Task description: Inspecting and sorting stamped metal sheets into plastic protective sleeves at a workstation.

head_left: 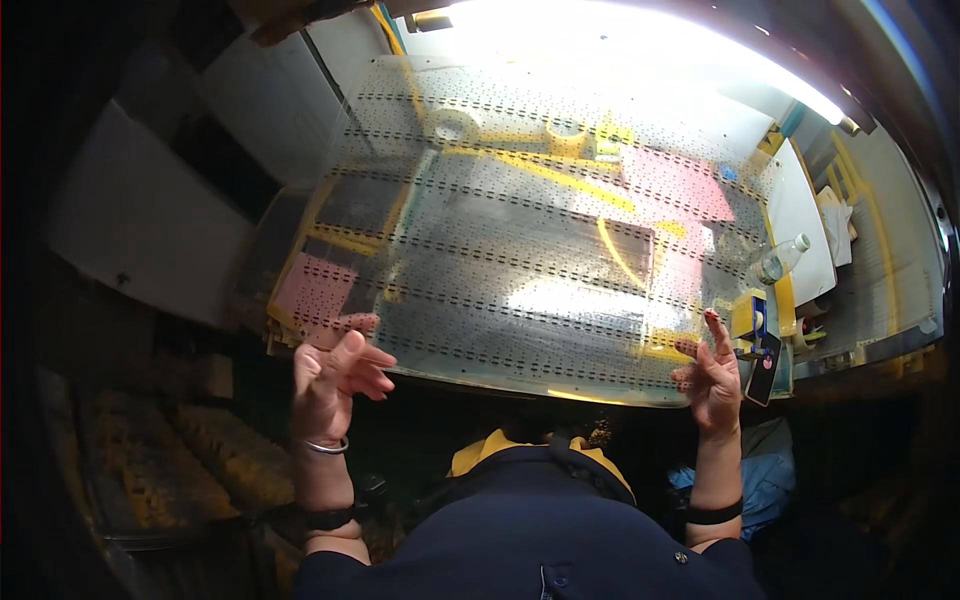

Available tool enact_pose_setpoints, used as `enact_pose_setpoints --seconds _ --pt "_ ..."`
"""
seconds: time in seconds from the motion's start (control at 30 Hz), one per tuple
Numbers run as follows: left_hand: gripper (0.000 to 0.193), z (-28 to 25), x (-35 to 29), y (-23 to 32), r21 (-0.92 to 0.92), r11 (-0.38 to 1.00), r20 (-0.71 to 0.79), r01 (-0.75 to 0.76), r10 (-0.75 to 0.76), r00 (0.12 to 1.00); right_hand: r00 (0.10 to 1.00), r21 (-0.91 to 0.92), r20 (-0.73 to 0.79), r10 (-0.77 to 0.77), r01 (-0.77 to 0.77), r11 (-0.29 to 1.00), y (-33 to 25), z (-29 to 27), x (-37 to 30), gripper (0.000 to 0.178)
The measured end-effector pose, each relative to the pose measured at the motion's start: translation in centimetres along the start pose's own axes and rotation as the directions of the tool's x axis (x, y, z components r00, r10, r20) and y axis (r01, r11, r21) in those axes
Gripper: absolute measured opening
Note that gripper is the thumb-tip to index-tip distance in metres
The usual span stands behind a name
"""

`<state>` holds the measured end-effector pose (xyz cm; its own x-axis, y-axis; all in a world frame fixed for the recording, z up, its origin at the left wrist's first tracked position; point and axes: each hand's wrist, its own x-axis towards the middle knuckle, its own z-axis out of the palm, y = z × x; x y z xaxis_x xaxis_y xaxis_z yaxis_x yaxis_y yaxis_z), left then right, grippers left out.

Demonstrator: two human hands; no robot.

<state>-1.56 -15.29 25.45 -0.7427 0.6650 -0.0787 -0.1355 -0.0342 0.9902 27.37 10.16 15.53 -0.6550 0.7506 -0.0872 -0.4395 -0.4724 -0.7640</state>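
the left hand (335, 378) is raised with its fingers curled and spread, their tips touching the near left edge of a large clear perforated sheet (540, 250), and a thin metal bangle (327, 446) circles that wrist. the right hand (712, 375) is up at the sheet's near right corner, fingers loosely open with one pointing upward against the edge; whether either hand truly pinches the sheet cannot be told. the two hands are well apart, one at each near corner. the sheet spreads flat over a workbench (880, 270), glare washing across its middle, and through it show yellow frame parts and pink panels. just beside the right hand sit a small blue and yellow object (750, 318) and a dark card (764, 368). farther right a clear plastic bottle (782, 260) lies tilted near a white panel (805, 225).
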Motion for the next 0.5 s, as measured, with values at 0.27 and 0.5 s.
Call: enact_pose_setpoints --seconds 0.27,0.5 --pt "0.017 1.9 0.1 -0.7 0.022 0.984 0.102 0.178 -0.179 0.979 0.993 -0.011 -0.103 -0.053 0.052 0.999 0.4 0.8 0.5 0.044" --pt "0.015 2.1 0.3 -0.7 0.055 0.996 0.132 0.073 -0.079 0.988 0.997 -0.010 -0.067 -0.039 0.038 0.999 -0.2 1.0 0.0 0.045"
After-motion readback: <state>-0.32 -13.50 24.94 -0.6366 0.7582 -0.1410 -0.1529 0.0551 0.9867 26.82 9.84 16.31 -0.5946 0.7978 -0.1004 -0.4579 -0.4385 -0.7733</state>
